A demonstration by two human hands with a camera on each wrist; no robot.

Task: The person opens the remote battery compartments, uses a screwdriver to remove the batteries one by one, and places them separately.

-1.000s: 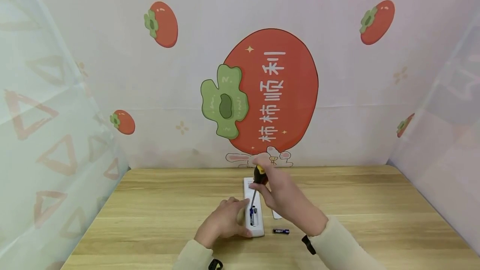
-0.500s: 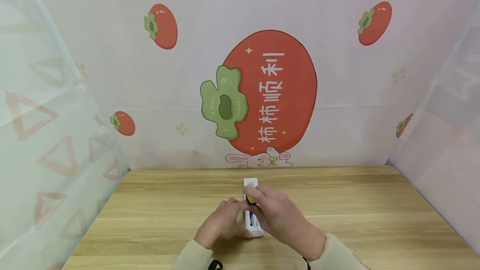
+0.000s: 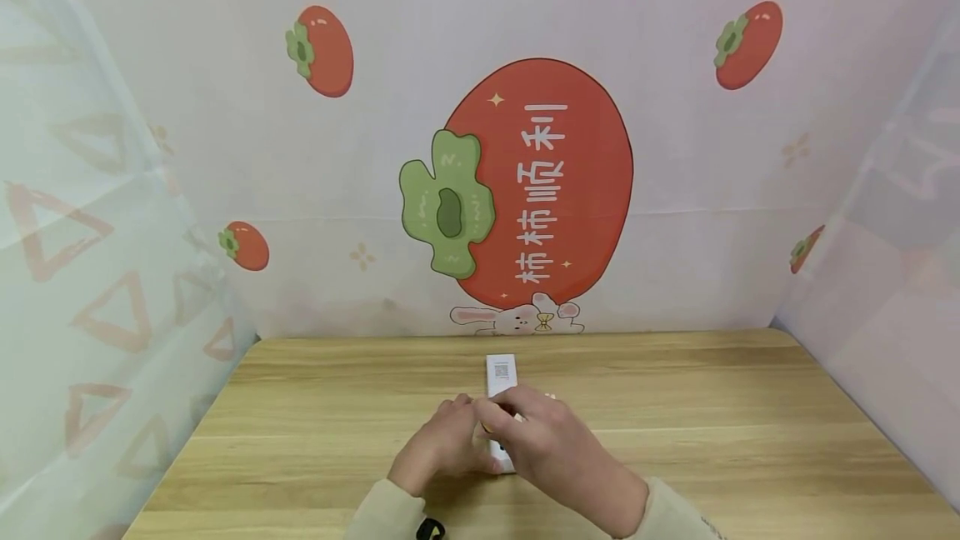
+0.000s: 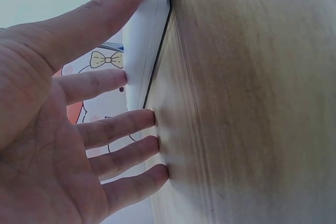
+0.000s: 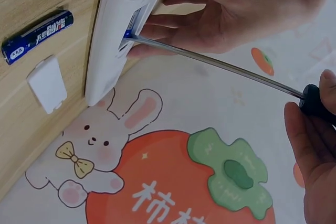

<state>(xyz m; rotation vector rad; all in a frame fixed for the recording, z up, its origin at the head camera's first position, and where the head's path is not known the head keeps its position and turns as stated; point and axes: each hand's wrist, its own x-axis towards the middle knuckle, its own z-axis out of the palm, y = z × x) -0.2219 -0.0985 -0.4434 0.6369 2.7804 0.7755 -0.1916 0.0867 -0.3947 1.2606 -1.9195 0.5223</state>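
Note:
A white remote control lies back side up on the wooden table, its battery slot uncovered. My left hand steadies its left side, thumb and index fingertip touching it. In the left wrist view the other fingers are straight, tips at the tabletop. My right hand grips the dark handle of a screwdriver, whose long metal shaft reaches into the slot. The tip meets the blue end of a battery inside. In the head view the right hand hides the slot and most of the screwdriver.
In the right wrist view, a loose blue AAA battery and the white battery cover lie on the table beside the remote. A printed fabric backdrop stands behind the table's back edge.
My right hand has come down and left, toward me, swinging the screwdriver handle over the remote and the left fingers. The left hand and the remote stay in place.

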